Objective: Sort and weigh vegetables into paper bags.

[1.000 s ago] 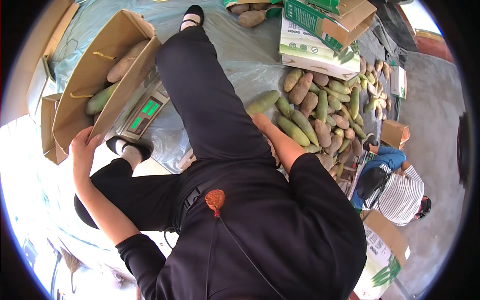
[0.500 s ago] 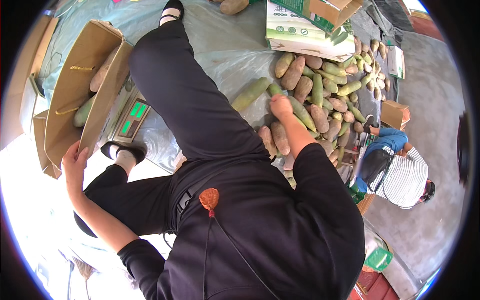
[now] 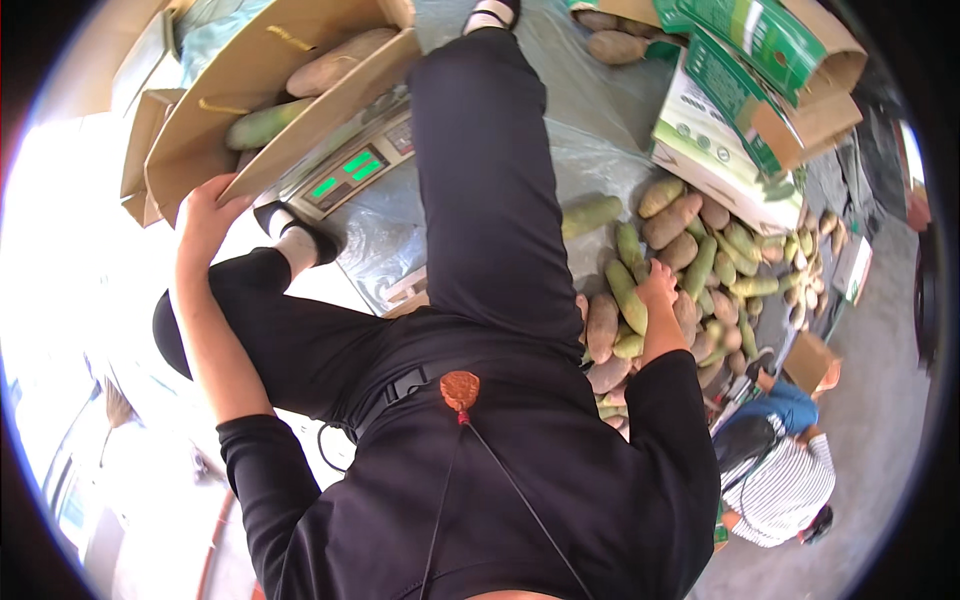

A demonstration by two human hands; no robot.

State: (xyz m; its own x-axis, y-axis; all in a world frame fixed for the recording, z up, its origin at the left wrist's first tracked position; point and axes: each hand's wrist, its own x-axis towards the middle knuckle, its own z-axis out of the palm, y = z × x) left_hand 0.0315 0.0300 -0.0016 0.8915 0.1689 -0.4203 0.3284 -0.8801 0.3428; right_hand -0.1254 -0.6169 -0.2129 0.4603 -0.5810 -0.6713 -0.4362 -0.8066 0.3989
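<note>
Plastic sheeting (image 3: 590, 120) bore piled root vegetables (image 3: 702, 265) around the right fingers (image 3: 664, 277) and a scale (image 3: 345, 180) near the left fingers (image 3: 213, 188).

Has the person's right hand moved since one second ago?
Yes: judged against the green vegetable nearest the right leg, the right hand has moved rightward, further over the pile.

Vegetables (image 3: 268, 124) in box (image 3: 250, 75) left, vegetable heap (image 3: 702, 268) right

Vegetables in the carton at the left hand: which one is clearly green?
The green vegetable lies between the larger brown vegetable and the left hand; its green skin sets it apart.
</note>
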